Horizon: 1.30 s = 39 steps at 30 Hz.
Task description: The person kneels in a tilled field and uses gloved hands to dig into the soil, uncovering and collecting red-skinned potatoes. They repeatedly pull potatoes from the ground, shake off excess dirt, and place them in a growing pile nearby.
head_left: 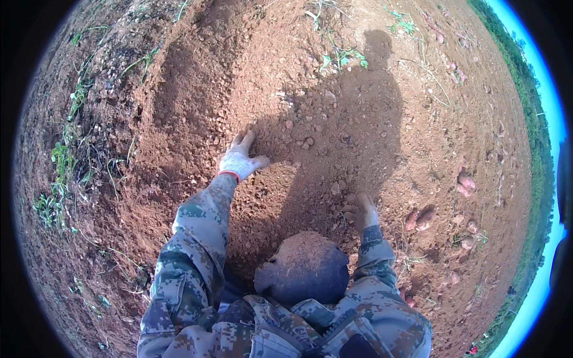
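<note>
My left hand [244, 159] wears a white knit glove with a red cuff, its fingers browned with soil. Thumb and fingers are spread against the loose reddish soil [268, 192], with nothing held. Lower and to the right, my right hand [365, 211] is in a soil-stained glove at the edge of my shadow. Its fingers point down at the ground; their tips blend with the soil, so I cannot tell whether they hold anything. Between my forearms a dark, rounded knee [304, 268] is dusted with soil. Small clods [308, 142] lie ahead of the hands.
Reddish sweet potatoes [466, 182] lie in a row on the right, with another pair [421, 219] nearer my right hand. Green vines [342, 58] lie ahead, and more weeds [62, 161] run along the left. Trees [537, 134] line the field's far right edge.
</note>
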Tool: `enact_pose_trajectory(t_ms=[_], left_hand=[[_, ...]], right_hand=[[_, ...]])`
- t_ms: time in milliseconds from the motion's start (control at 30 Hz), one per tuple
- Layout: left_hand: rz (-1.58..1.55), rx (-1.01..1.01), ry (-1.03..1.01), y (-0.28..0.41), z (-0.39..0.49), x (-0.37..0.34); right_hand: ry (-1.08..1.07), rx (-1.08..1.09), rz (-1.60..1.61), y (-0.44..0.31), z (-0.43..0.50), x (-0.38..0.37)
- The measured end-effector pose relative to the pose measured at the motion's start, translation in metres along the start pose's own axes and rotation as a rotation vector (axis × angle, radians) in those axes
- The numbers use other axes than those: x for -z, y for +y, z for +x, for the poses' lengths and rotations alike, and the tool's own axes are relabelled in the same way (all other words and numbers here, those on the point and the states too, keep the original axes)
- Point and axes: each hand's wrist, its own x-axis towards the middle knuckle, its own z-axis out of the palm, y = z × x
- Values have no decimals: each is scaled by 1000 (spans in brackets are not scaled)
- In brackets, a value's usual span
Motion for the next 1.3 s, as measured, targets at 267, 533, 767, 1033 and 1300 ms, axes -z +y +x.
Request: enact_pose_trajectory(t_ms=[267,533,767,1033,1300], left_hand=[[323,-77,-436,16,-61,-64],[232,-107,-408,3,-89,-84],[322,-93,-479,-14,-96,-111],[224,-130,-358,-10,-104,-93],[-79,172,-106,-18,-153,14]], right_hand=[[-61,329,-405,-96,146,-305],[-323,561,-1744,-23,108,-413],[-963,916,-1892,72,26,-390],[63,937,-1701,-66,197,-264],[261,318,-1518,-53,154,-96]])
